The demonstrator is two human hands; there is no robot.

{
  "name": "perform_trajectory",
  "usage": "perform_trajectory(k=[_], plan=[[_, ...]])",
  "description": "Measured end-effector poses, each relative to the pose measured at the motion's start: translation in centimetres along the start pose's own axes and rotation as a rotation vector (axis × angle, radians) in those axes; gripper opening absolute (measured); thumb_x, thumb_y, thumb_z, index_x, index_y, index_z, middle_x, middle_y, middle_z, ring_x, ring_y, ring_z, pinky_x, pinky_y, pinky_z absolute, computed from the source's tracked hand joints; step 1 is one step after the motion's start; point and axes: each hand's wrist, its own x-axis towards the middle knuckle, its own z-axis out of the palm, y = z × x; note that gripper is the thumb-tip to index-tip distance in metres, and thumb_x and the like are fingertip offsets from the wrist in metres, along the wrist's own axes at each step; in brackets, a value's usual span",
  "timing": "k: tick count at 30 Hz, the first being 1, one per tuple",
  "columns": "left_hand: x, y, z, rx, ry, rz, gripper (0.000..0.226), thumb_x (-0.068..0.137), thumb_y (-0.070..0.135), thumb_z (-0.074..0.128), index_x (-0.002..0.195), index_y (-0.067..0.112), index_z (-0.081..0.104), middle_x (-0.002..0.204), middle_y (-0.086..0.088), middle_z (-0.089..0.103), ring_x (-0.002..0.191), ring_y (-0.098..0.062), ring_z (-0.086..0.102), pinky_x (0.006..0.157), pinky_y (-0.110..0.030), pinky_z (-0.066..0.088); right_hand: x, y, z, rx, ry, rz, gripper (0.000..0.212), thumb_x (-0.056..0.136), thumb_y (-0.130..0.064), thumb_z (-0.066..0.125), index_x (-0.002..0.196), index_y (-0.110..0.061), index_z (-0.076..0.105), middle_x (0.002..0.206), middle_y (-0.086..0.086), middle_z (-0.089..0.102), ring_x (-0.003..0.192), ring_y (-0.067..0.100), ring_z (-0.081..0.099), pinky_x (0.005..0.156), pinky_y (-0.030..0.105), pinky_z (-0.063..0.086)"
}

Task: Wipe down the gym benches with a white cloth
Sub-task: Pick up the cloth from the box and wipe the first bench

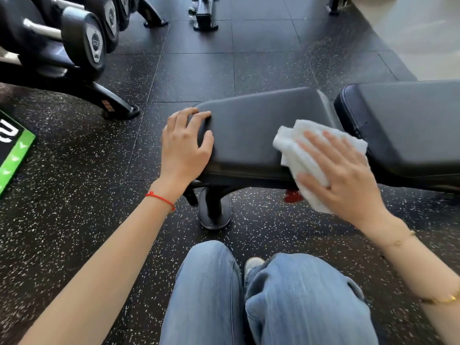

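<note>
A black padded gym bench stands in front of me, with a seat pad (251,130) and a longer back pad (408,125) to its right. My left hand (185,145) grips the seat pad's left end, fingers curled over the edge. A folded white cloth (296,148) lies on the seat pad's near right corner, hanging over the front edge. My right hand (341,175) presses flat on the cloth, fingers spread.
A dumbbell rack (82,43) with black dumbbells stands at the upper left, its foot close to the bench. The bench's foot (215,210) rests on speckled rubber floor by my knees (249,295). A green and black mat (15,148) lies at left. Another machine's base (205,13) is at the top.
</note>
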Motion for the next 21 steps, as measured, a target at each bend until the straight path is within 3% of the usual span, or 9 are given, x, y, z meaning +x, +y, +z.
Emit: perform_trajectory(k=[3, 5, 7, 10, 13, 17, 21], plan=[[0.1, 1.0, 0.1, 0.001, -0.014, -0.042, 0.043, 0.092, 0.029, 0.052, 0.134, 0.018, 0.054, 0.142, -0.003, 0.047, 0.136, -0.025, 0.035, 0.116, -0.039, 0.025, 4.8, 0.4, 0.0, 0.087, -0.100, 0.108, 0.049, 0.106, -0.040, 0.039, 0.152, -0.026, 0.031, 0.157, 0.007, 0.037, 0.146, 0.024, 0.024, 0.120, 0.026, 0.003], [0.0, 1.9, 0.4, 0.041, -0.023, -0.063, 0.046, 0.091, 0.032, 0.053, 0.135, 0.016, 0.052, 0.143, -0.006, 0.045, 0.137, -0.026, 0.033, 0.118, -0.040, 0.022, 8.7, -0.7, 1.2, 0.125, -0.282, 0.259, 0.054, 0.105, -0.050, 0.032, 0.156, -0.033, 0.023, 0.164, 0.000, 0.022, 0.151, 0.021, 0.012, 0.121, 0.032, -0.003], [-0.2, 2.3, 0.6, 0.092, -0.016, -0.071, 0.048, 0.092, 0.035, 0.051, 0.136, 0.015, 0.050, 0.144, -0.006, 0.044, 0.138, -0.027, 0.033, 0.118, -0.041, 0.021, 10.2, -2.5, 2.2, 0.126, -0.376, 0.247, 0.053, 0.104, -0.051, 0.029, 0.155, -0.037, 0.021, 0.166, -0.004, 0.016, 0.153, 0.021, 0.006, 0.123, 0.041, -0.003], [-0.4, 2.3, 0.7, 0.116, -0.003, -0.069, 0.048, 0.093, 0.037, 0.050, 0.136, 0.016, 0.049, 0.145, -0.006, 0.043, 0.139, -0.026, 0.033, 0.118, -0.042, 0.022, 7.4, -4.1, 1.5, 0.223, -0.344, 0.116, 0.055, 0.101, -0.058, 0.024, 0.154, -0.042, 0.025, 0.165, -0.010, 0.017, 0.153, 0.017, 0.006, 0.124, 0.044, 0.000], [-0.5, 2.2, 0.9, 0.121, 0.014, -0.063, 0.049, 0.093, 0.038, 0.048, 0.136, 0.016, 0.050, 0.144, -0.006, 0.045, 0.138, -0.027, 0.034, 0.118, -0.042, 0.022, 5.1, -1.3, 0.4, 0.248, -0.315, 0.157, 0.059, 0.096, -0.062, 0.020, 0.152, -0.043, 0.029, 0.163, -0.014, 0.021, 0.153, 0.013, 0.010, 0.125, 0.040, 0.002], [-0.5, 2.6, 0.8, 0.126, 0.024, -0.086, 0.049, 0.092, 0.038, 0.048, 0.135, 0.016, 0.050, 0.144, -0.006, 0.045, 0.138, -0.027, 0.034, 0.118, -0.044, 0.023, 10.8, 3.7, 2.0, 0.132, -0.328, 0.280, 0.055, 0.104, -0.053, 0.025, 0.156, -0.036, 0.021, 0.164, -0.005, 0.023, 0.152, 0.019, 0.013, 0.124, 0.043, 0.009], [-0.5, 2.7, 0.9, 0.133, 0.023, -0.094, 0.050, 0.090, 0.038, 0.048, 0.135, 0.016, 0.051, 0.143, -0.006, 0.046, 0.138, -0.027, 0.035, 0.118, -0.044, 0.023, 16.3, -0.4, 4.9, 0.115, -0.437, 0.205, 0.053, 0.105, -0.049, 0.026, 0.156, -0.034, 0.021, 0.164, -0.007, 0.021, 0.153, 0.022, 0.008, 0.123, 0.043, 0.001]])
